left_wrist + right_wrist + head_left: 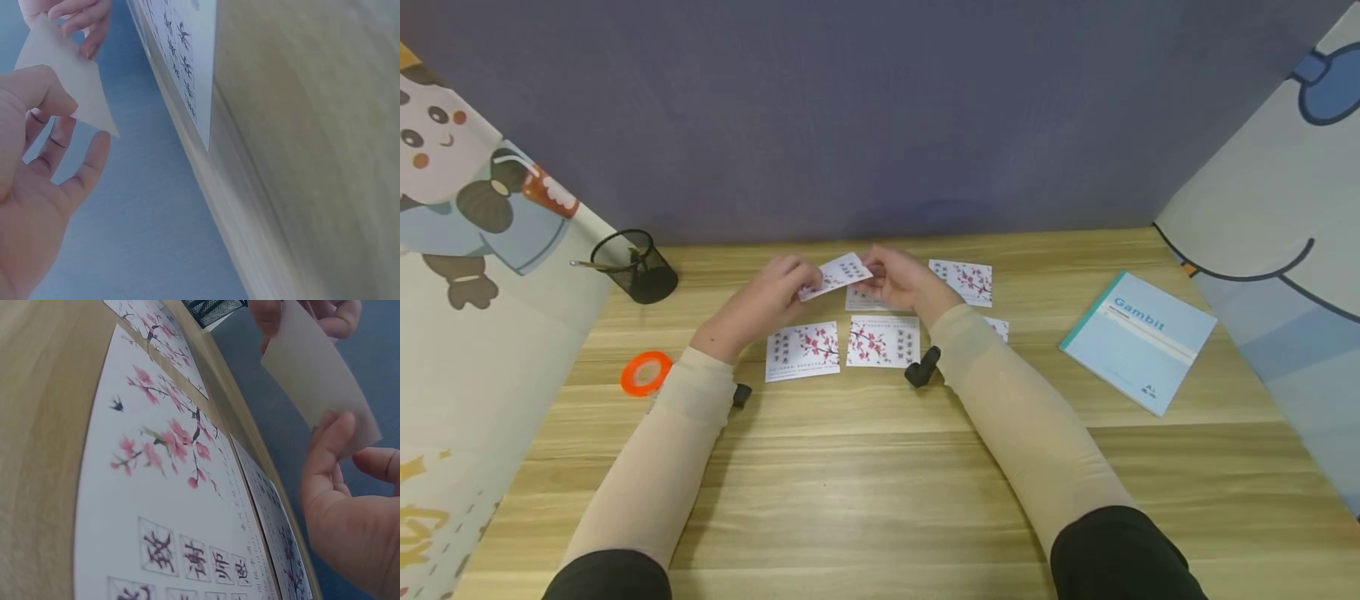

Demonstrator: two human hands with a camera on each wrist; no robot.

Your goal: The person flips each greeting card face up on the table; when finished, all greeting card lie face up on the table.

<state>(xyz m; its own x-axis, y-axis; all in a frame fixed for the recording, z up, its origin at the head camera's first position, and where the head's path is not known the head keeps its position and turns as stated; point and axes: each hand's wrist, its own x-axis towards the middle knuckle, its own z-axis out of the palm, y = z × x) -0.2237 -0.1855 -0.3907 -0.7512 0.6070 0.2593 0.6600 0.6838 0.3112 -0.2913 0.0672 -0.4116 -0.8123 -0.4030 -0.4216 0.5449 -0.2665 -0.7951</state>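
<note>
Both hands hold a small white card [844, 272] with pink blossom and dark characters, lifted above the table and tilted. My left hand [775, 287] pinches its left end; in the left wrist view that thumb lies on the card's plain back [69, 75]. My right hand [901, 279] pinches the other end, as the right wrist view shows with the bent card [325, 381]. Similar cards lie below: one at front left [802, 350], one at front centre [883, 342], and one partly hidden under my right hand [863, 302].
Another blossom card [966, 283] lies at back right, and one [1000, 327] is mostly covered by my right wrist. A blue notebook [1138, 342] is on the right. On the left are an orange tape roll [634, 375] and a black mesh pen cup [651, 279].
</note>
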